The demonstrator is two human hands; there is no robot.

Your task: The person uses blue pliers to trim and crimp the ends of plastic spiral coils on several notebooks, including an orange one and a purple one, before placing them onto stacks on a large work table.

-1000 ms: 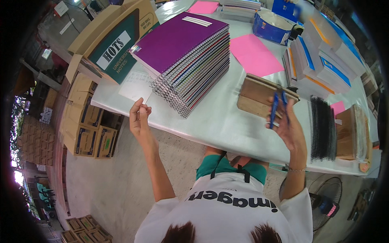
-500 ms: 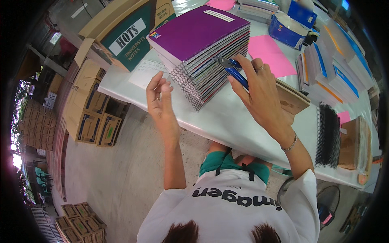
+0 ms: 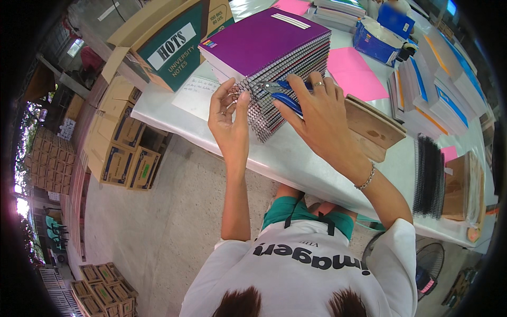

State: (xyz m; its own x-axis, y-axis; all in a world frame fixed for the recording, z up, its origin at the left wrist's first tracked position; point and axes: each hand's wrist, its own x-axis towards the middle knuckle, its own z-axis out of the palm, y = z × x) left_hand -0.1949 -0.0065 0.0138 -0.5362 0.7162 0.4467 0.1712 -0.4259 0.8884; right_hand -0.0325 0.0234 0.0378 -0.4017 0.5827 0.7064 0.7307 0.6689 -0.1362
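- The right hand [image 3: 326, 112] is closed around the blue-handled pliers [image 3: 288, 102], thumb along the lower handle and index finger over the upper one, the two handles standing apart.
- The metal nose of the pliers points left, to the projecting coil ends [image 3: 259, 108] at the near-left corner of the notebook stack; whether its jaws grip a wire is too small to tell.
- The left hand [image 3: 230, 115] is raised at that same corner, fingers half curled and thumb opposite them, right at the coil ends; I cannot tell whether thumb and fingertips actually pinch a wire.
- The left forearm [image 3: 236, 203] rises almost straight from the lower edge, the palm side turned inward toward the pliers.
- The right forearm [image 3: 388, 198] slants up and leftward over the table edge, back of the hand uppermost, with a chain bracelet [image 3: 366, 177] at the wrist and a ring [image 3: 318, 83] on one finger.
- The spiral notebooks [image 3: 269, 45], purple cover on top, stand stacked on the white table [image 3: 296, 162] in front of both hands.
- A handwritten sheet [image 3: 195, 96] lies left of the stack; a brown board [image 3: 376, 127] sits just beyond the right wrist, near a pink sheet [image 3: 359, 79].
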